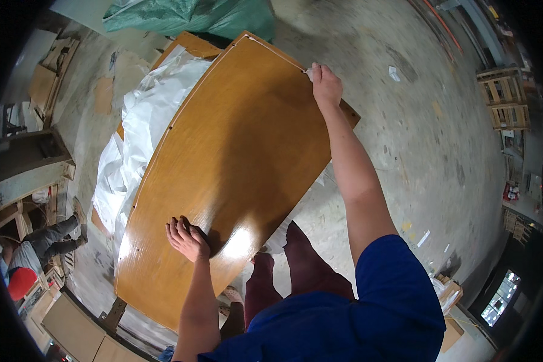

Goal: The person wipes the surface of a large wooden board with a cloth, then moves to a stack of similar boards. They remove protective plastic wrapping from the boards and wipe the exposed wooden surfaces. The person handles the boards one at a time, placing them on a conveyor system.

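A large varnished wooden panel (271, 127) lies slantwise in front of me. A thin white bead, like glue, runs along its left and far edges, and several small dark holes or dots line the left edge. At the far right corner my right hand (327, 89) is closed around a small whitish applicator (309, 73), whose narrow tip meets the end of the bead. Most of the applicator is hidden in my fingers. My left hand (189, 239) rests on the near part of the panel with its fingers stretched out, holding nothing visible.
White plastic sheeting (154, 102) lies along the panel's left side over another wooden board. A green tarp (187, 18) covers something beyond. On the left, a person in a red cap (22, 282) is low down. Wooden pallets (502, 96) stand at the right.
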{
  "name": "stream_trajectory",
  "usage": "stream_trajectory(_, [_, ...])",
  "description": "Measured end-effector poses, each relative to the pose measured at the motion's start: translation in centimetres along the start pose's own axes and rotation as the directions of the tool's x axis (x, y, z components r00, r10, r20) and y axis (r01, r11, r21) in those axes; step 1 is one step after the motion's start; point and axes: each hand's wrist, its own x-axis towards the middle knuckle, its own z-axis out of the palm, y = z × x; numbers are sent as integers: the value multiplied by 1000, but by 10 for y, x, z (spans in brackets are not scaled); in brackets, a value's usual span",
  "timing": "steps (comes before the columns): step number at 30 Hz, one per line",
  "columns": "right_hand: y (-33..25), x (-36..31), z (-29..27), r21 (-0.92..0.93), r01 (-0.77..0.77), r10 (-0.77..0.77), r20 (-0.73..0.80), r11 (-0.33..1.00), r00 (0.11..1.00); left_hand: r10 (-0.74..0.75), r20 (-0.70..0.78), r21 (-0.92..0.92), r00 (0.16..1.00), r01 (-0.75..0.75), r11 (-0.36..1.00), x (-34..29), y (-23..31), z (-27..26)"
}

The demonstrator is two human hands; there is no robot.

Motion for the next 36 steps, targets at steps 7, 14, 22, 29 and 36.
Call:
stream_trajectory(7, [42,-28,-32,26,-55,55,0,998,999,26,-12,-8,1000,-26,1000,0,1,-1])
stream_trajectory(14, [85,-62,-73,118,-160,165,-35,980,986,38,-25,51,999,-37,998,-1,0,-2])
stream_trajectory(22, [105,-67,-87,-31,-130,129,-29,991,991,36,-20,9,999,-36,999,-5,4,0])
stream_trajectory(29, [97,-76,-78,-181,-104,119,76,978,990,15,-68,-77,998,-21,997,-2,-4,-6])
stream_trajectory(36, [19,-158,-106,633,-507,-69,662,585,746,19,-197,-152,980,-50,987,-5,-22,-24])
